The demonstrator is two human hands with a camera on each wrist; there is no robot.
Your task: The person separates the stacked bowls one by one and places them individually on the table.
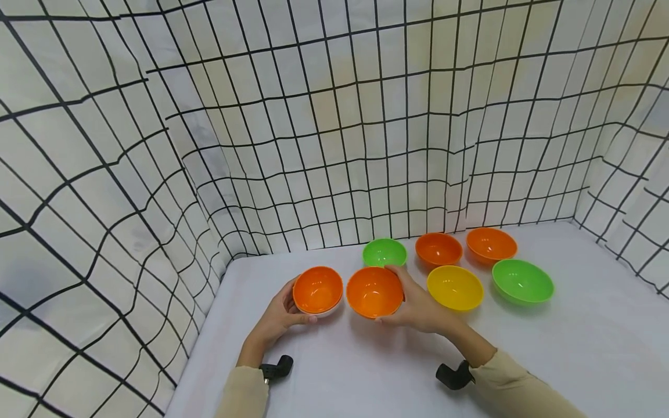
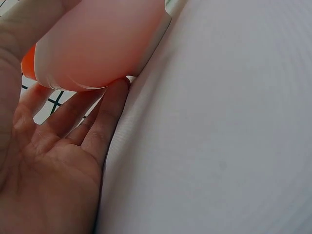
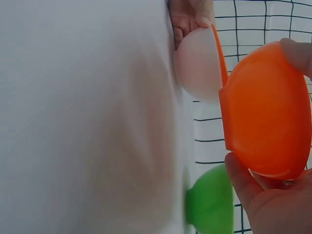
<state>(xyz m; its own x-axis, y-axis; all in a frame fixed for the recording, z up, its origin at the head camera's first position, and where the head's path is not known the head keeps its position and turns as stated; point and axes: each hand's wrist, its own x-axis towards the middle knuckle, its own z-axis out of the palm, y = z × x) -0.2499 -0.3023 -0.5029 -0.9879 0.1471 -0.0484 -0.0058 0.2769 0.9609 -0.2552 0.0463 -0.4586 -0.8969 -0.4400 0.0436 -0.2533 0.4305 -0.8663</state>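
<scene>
At the left of the group, a white bowl [image 2: 107,44] stands on the table with an orange bowl [image 1: 316,290] nested inside it; only a sliver of white shows from above. My left hand [image 1: 277,316] holds the white bowl's side, thumb at the near edge and fingers round the far side. Just to its right, my right hand [image 1: 420,307] grips another orange bowl [image 1: 373,293] by its rim and underside. The right wrist view shows this orange bowl raised off the table and close beside the nested pair.
Behind the right hand are a small green bowl [image 1: 384,252], two more orange bowls [image 1: 439,249] [image 1: 491,245], a yellow bowl [image 1: 455,288] and a larger green bowl [image 1: 522,283]. A white cloth [image 1: 355,377] covers the table. Black-gridded white curtains [image 1: 340,116] enclose the back and sides.
</scene>
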